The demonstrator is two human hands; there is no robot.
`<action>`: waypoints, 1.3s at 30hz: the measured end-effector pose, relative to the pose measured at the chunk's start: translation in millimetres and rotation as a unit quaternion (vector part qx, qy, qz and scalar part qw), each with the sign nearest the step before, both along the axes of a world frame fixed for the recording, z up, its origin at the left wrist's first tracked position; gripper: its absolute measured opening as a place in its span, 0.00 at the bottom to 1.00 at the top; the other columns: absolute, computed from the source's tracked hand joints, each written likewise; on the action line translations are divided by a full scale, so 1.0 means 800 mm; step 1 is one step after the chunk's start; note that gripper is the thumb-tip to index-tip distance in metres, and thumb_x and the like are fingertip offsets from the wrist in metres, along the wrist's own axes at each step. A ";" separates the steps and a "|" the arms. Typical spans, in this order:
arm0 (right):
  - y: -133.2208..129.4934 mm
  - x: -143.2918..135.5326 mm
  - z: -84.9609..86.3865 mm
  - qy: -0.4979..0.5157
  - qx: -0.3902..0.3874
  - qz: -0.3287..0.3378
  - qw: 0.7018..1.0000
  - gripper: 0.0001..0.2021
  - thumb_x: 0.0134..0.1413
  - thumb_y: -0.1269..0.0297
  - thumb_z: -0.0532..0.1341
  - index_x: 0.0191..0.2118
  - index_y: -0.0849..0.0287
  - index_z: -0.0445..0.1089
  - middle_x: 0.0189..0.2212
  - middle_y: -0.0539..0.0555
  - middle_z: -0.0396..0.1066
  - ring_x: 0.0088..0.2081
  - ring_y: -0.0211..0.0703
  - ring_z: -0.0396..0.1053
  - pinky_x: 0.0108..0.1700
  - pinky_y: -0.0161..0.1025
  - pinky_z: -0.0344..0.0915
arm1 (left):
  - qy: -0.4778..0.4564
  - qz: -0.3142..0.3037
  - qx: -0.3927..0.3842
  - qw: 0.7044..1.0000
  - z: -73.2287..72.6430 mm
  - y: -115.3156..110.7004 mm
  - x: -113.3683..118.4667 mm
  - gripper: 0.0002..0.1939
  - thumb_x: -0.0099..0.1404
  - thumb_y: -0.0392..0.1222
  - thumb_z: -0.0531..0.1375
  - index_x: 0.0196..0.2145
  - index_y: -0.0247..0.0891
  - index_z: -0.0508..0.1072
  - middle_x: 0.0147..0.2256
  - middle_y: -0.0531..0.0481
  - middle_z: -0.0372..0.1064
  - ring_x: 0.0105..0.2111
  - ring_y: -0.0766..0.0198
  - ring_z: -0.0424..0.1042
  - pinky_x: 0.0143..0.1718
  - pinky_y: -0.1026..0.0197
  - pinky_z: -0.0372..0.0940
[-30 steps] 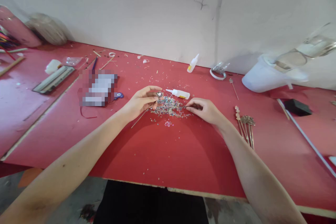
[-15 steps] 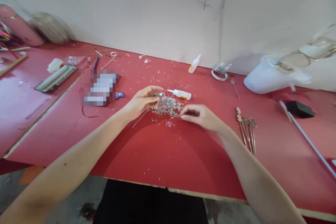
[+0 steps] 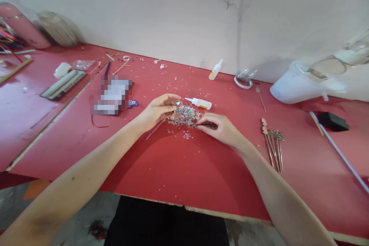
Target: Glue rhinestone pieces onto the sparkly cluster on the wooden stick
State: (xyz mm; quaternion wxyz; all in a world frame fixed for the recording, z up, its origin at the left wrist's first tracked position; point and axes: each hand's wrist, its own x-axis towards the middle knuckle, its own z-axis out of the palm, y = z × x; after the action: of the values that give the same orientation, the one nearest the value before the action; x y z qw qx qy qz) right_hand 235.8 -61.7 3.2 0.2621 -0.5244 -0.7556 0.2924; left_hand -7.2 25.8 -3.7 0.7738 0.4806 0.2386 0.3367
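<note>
My left hand (image 3: 158, 112) is closed on a hairpin (image 3: 178, 103) with a metal flower head; its thin stick slants down to the left below the fingers. In my right hand (image 3: 216, 125) a thin dark tool (image 3: 206, 125), perhaps tweezers, is pinched, its tip at the edge of a heap of small coloured rhinestones (image 3: 187, 115). The heap lies on the red table between both hands, with a few pink pieces (image 3: 188, 135) scattered in front. Just behind the heap a white glue bottle (image 3: 201, 103) lies on its side.
A second glue bottle (image 3: 216, 70) stands near the wall, beside a roll of tape (image 3: 243, 81). Several finished-looking hairpins (image 3: 273, 146) lie at right. A white bucket (image 3: 291, 82) and black block (image 3: 332, 121) are farther right. At left are a blurred phone-like item (image 3: 111, 96) and a box (image 3: 62, 84).
The view has shifted slightly. Both hands stay nearly in place; the dark tool in my right hand now shows more of its length across the fingers.
</note>
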 end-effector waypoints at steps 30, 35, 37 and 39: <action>0.001 -0.001 -0.016 -0.067 0.083 0.017 0.994 0.08 0.61 0.65 0.56 0.42 0.53 0.71 0.39 0.53 0.73 0.40 0.42 0.71 0.42 0.39 0.66 | 0.025 0.004 0.012 1.000 -0.001 0.001 0.000 0.15 0.58 0.32 0.62 0.45 0.39 0.70 0.35 0.50 0.69 0.23 0.72 0.65 0.31 0.62 0.63; 0.002 -0.002 -0.017 -0.068 0.092 0.019 0.993 0.07 0.62 0.64 0.56 0.42 0.53 0.71 0.38 0.54 0.72 0.40 0.42 0.70 0.43 0.40 0.66 | 0.024 0.005 0.014 1.000 0.000 0.000 -0.001 0.15 0.59 0.32 0.62 0.45 0.38 0.70 0.36 0.50 0.70 0.22 0.73 0.64 0.34 0.61 0.65; 0.002 -0.003 -0.017 -0.069 0.095 0.020 0.993 0.07 0.62 0.64 0.56 0.42 0.54 0.71 0.38 0.54 0.72 0.39 0.42 0.70 0.43 0.41 0.66 | 0.019 0.002 0.020 1.000 -0.001 0.000 -0.001 0.15 0.59 0.33 0.62 0.45 0.38 0.70 0.36 0.50 0.70 0.22 0.73 0.64 0.36 0.60 0.66; 0.002 -0.003 -0.017 -0.071 0.095 0.022 0.993 0.08 0.63 0.64 0.55 0.42 0.54 0.71 0.38 0.54 0.72 0.40 0.43 0.71 0.43 0.41 0.66 | 0.014 -0.004 0.024 1.000 -0.003 0.001 -0.002 0.15 0.59 0.33 0.62 0.46 0.38 0.70 0.35 0.51 0.69 0.23 0.73 0.65 0.39 0.58 0.67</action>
State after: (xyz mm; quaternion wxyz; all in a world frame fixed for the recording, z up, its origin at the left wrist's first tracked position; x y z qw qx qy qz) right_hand 233.5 -60.2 -10.8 0.2497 -0.5001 -0.8079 0.1866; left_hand -8.5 26.7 -6.2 0.7600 0.5042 0.2392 0.3331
